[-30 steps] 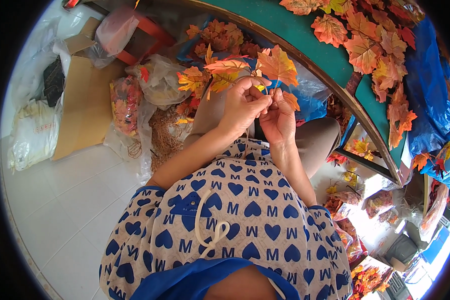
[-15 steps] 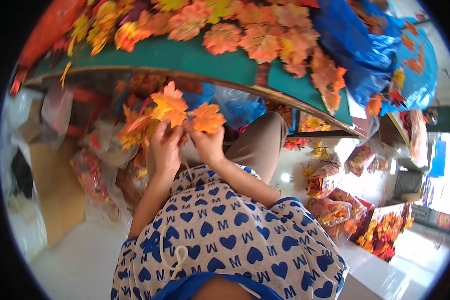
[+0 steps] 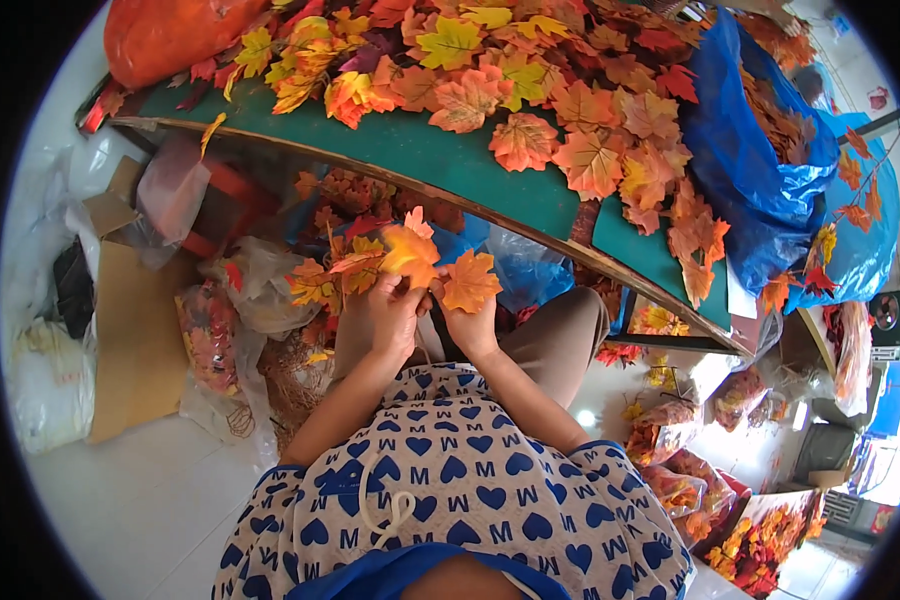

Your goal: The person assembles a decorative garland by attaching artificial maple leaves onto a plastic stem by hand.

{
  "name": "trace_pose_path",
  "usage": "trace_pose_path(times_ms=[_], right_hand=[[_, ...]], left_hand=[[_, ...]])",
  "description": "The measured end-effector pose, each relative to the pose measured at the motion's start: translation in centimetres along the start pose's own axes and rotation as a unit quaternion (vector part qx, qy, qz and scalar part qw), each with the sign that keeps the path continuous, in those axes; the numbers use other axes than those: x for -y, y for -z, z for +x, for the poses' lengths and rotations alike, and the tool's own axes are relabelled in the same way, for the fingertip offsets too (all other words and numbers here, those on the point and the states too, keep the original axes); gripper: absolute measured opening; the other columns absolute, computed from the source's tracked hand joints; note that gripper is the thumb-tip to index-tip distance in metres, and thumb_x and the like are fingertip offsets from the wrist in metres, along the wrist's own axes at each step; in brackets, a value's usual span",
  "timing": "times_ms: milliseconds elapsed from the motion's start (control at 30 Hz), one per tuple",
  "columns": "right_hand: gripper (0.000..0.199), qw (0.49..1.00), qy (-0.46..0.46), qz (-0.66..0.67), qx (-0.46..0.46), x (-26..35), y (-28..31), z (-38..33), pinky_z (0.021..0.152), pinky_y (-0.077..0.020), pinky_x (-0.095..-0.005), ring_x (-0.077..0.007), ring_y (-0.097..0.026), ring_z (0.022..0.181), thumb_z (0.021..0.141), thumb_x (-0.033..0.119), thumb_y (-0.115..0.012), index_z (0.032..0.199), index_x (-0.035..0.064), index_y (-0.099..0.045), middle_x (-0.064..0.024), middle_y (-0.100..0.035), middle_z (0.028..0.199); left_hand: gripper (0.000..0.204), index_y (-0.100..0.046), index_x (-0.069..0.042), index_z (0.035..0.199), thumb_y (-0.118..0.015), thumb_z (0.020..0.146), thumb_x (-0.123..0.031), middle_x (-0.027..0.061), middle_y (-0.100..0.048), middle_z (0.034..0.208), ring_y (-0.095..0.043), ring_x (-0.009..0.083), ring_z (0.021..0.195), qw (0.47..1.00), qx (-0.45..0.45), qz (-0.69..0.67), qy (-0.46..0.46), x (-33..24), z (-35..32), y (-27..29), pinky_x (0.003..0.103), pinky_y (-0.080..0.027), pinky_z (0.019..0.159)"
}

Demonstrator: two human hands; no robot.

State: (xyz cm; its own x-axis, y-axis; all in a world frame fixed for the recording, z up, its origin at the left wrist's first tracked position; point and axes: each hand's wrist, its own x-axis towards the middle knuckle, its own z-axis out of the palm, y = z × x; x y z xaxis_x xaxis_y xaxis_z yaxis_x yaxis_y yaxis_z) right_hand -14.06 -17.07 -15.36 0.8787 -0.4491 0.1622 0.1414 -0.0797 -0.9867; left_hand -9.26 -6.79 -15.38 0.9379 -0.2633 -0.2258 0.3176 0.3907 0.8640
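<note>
My left hand (image 3: pixel 390 318) grips a bunch of orange and yellow artificial maple leaves (image 3: pixel 355 265) on stems, held up in front of my chest. My right hand (image 3: pixel 470 325) pinches a single orange maple leaf (image 3: pixel 470 282) right beside that bunch, the two hands touching. Both are raised below the edge of a green table (image 3: pixel 420 155). A large heap of loose autumn leaves (image 3: pixel 560 100) in orange, red and yellow covers the tabletop above my hands.
A blue plastic bag (image 3: pixel 760 190) full of leaves lies on the table's right. Under and left of the table sit clear bags of leaves (image 3: pixel 210 330), cardboard (image 3: pixel 135 330) and a white bag (image 3: pixel 45 385). More packed leaf bags (image 3: pixel 690 470) stand on the floor at right.
The view has tilted up, showing more of the tabletop. My hands stay together at the leaf bunch, with the single leaf still at my right fingers.
</note>
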Motion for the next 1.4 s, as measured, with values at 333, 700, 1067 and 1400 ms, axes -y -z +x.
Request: trace_pose_path(times_ms=[333,700,1067,1400], right_hand=[[0.027,0.929,0.071,-0.338,0.13,2.7,-1.6,-0.7,0.055,-0.0522,-0.0357,-0.0308,-0.066,0.065,0.09,0.014,-0.051,0.11,-0.0034,-0.053,-0.0177,-0.065,0.079],[0.006,0.76,0.364,-0.535,-0.059,9.4,4.0,16.0,0.065,-0.0477,-0.0391,-0.0298,-0.057,0.076,0.081,0.011,-0.059,0.082,0.0063,-0.063,-0.0105,-0.06,0.081],[0.012,0.692,0.27,-0.668,-0.038,5.9,4.5,23.0,0.064,-0.0506,-0.0369,-0.0267,-0.058,0.08,0.073,0.025,-0.068,0.071,0.0126,-0.067,-0.0051,-0.062,0.075],[0.024,0.887,0.125,-0.433,-0.097,14.8,10.9,26.0,0.058,-0.0493,-0.0315,-0.0175,-0.064,0.059,0.075,0.023,-0.072,0.083,0.0003,-0.069,-0.0108,-0.067,0.068]], left_hand=[[0.017,-0.062,0.001,0.1,-0.057,0.091,-0.012,0.0044,-0.062,0.092,-0.057,0.008,0.076,0.999,0.026,-0.021,-0.013,-2.7,2.9,-0.6,0.021,-0.047,0.066],[0.023,-0.058,0.002,0.108,-0.06,0.086,-0.002,0.0068,-0.062,0.08,-0.058,0.0111,0.062,1.0,-0.024,-0.009,0.015,-3.1,2.3,5.0,0.022,-0.045,0.056],[0.015,-0.057,0.0,0.099,-0.061,0.085,-0.002,0.0061,-0.061,0.075,-0.056,0.0108,0.057,0.998,-0.025,-0.036,0.037,-2.7,2.0,7.9,0.021,-0.042,0.049],[0.013,-0.06,-0.002,0.1,-0.06,0.088,-0.009,0.0058,-0.062,0.081,-0.057,0.0095,0.063,0.986,-0.005,-0.124,0.11,-4.7,2.4,7.2,0.019,-0.045,0.056]])
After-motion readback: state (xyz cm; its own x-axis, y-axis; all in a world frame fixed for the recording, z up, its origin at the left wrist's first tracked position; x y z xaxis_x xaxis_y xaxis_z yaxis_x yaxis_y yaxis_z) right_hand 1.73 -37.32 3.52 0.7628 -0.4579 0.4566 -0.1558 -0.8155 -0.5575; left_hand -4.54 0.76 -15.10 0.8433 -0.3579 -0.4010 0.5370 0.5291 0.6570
